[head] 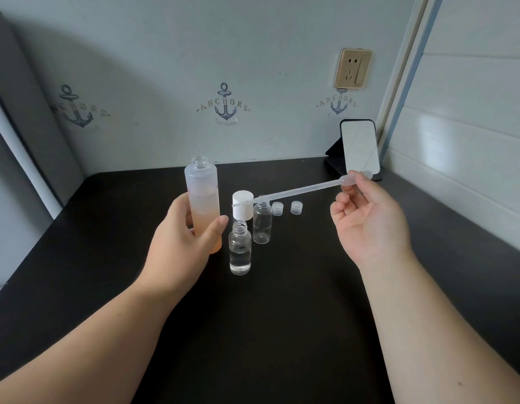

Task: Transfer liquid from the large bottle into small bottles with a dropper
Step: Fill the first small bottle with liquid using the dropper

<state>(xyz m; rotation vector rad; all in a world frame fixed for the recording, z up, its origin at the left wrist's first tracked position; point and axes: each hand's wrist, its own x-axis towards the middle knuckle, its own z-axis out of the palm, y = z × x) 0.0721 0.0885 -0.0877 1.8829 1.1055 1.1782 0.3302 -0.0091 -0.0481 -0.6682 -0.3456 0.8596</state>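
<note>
Nearest, my left hand point(177, 228) wraps its fingers around the large bottle point(202, 204), upright on the desk point(282, 316). Right-hand point(366, 217) fingers pinch the dropper point(296, 191) bulb, tip above the small bottles point(240, 247).

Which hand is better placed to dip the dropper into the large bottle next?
Right hand: it already pinches the dropper by its bulb. The left hand grips the uncapped large bottle, steadying it.
</note>
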